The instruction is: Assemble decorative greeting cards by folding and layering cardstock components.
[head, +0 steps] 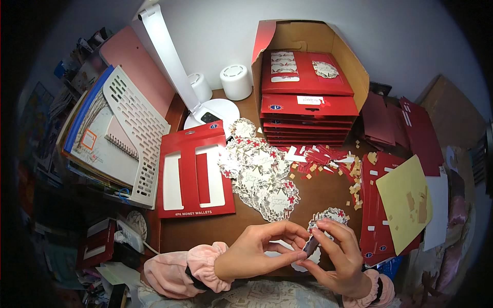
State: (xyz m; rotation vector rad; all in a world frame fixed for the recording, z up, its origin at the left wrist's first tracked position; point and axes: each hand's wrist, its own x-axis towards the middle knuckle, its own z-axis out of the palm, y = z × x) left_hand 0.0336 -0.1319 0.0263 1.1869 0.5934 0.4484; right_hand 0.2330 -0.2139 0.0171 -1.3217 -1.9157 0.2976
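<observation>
At the desk's near edge my left hand (265,248) and my right hand (335,252) pinch a small wreath-printed paper cutout (311,244) between their fingertips, tilted nearly edge-on. Beneath and just behind it lie more wreath cutouts (333,216), with a white scalloped piece (308,265) partly hidden by my hands. A large heap of wreath cutouts (262,173) spreads over the middle of the desk. Left of that heap, a red money wallet package (188,173) with two cut windows lies flat. Small tan foam-like squares (356,188) are scattered near red and white paper tags (316,156).
An open carton (346,57) of stacked red packages stands at the back. A white desk lamp (169,54) rises beside white round containers (235,81). A perforated file rack (134,127) stands left. Red card sheets (373,215) and a yellow sheet (400,215) lie right.
</observation>
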